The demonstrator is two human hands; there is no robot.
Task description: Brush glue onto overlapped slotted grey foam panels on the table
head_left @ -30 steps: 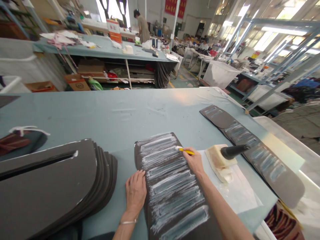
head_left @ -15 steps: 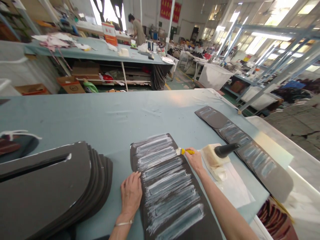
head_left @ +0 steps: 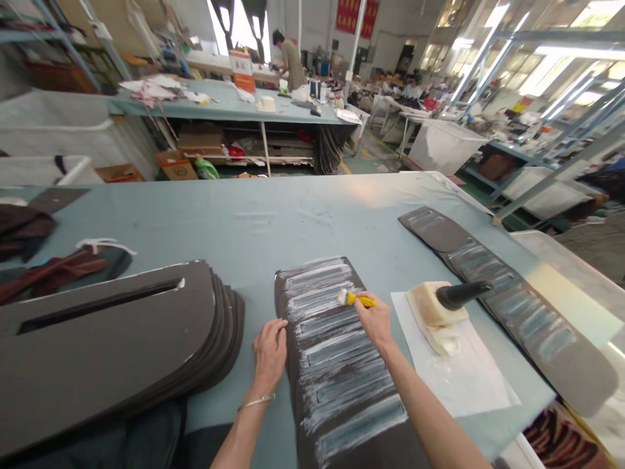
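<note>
My right hand (head_left: pixel 375 322) is closed around the yellow handle of a small paintbrush (head_left: pixel 360 300). Its white-coated bristles touch the second strip from the far end of a dark grey panel (head_left: pixel 381 446). White, glue-like streaks run across this panel around several narrow slots, and other panels seem to lie under it. My left hand (head_left: pixel 271 352) rests at the panel's left edge, fingers extended and fingertips touching it. Right of my right hand, a cut-open cream plastic container (head_left: pixel 430 303) with a black cone-shaped piece (head_left: pixel 461 294) stands on a white sheet (head_left: pixel 481 381).
A thick stack of dark panels (head_left: pixel 112 365) with a long slot on top lies at left. Streaked panels (head_left: pixel 581 361) overlap along the right side. Dark and reddish-brown cloth (head_left: pixel 73 270) is at far left. Beyond another table (head_left: pixel 205 104), a person (head_left: pixel 291 60) stands.
The view has swung left, so things sit farther right in the picture. The brush has moved leftward from the panel's right edge onto the strip. My left hand has slid slightly farther along the edge.
</note>
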